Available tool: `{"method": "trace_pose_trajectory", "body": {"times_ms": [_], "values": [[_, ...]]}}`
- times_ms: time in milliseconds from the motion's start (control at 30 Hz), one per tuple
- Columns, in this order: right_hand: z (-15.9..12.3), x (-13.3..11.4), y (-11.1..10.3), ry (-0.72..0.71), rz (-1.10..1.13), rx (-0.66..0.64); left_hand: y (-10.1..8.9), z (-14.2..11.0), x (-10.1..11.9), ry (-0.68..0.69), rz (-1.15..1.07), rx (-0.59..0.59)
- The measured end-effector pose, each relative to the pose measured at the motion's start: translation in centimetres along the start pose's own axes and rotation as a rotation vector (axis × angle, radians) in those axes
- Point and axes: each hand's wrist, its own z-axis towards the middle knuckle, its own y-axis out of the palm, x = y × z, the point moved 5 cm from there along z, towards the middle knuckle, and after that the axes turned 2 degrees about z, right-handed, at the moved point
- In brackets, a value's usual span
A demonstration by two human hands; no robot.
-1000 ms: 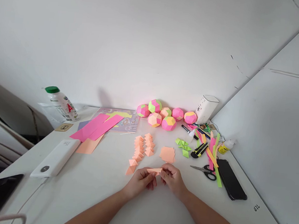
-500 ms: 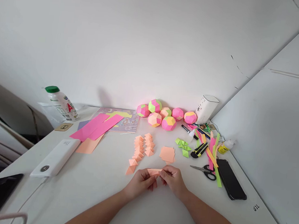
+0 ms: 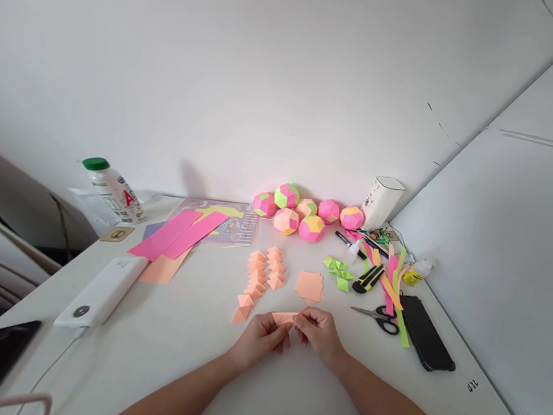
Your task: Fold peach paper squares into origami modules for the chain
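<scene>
Between my two hands is a small folded piece of peach paper (image 3: 284,318). My left hand (image 3: 263,337) is closed on its left end, and my right hand (image 3: 319,333) pinches the right end. Just beyond my fingers lies a stack of peach paper squares (image 3: 309,286). To the left of it stand two rows of folded peach paper units (image 3: 256,274), the longer one reaching down close to my left hand. Several folded green paper units (image 3: 339,272) lie to the right of the stack.
Several multicoloured paper balls (image 3: 285,221) sit along the wall. Scissors (image 3: 377,318), a utility knife (image 3: 368,279), paper strips (image 3: 391,284), a glue bottle (image 3: 417,272) and a black phone (image 3: 425,331) lie right. Pink sheets (image 3: 179,234), a white power bank (image 3: 99,291) and a bottle (image 3: 114,192) are left.
My right hand's fingers have slid slightly left along the folded peach paper. Both hands keep hold of it in nearly the same place, and the things on the table are unmoved.
</scene>
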Motion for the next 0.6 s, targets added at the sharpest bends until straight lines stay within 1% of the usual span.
{"method": "trace_pose_trajectory", "body": {"times_ms": [100, 300, 467, 600], "values": [[0.0, 0.1, 0.1, 0.002, 0.005, 0.001, 0.0, 0.0, 0.1, -0.002, 0.006, 0.001], [0.1, 0.3, 0.1, 0.016, 0.001, -0.012, 0.2, -0.1, 0.9, 0.043, -0.012, -0.044], [-0.1, -0.3, 0.4, -0.029, -0.028, -0.090, 0.2, -0.2, 1.2, 0.066, 0.002, -0.054], [-0.2, -0.2, 0.6, -0.055, -0.035, -0.135, -0.1, 0.0, 0.9, 0.041, -0.020, -0.037]]}}
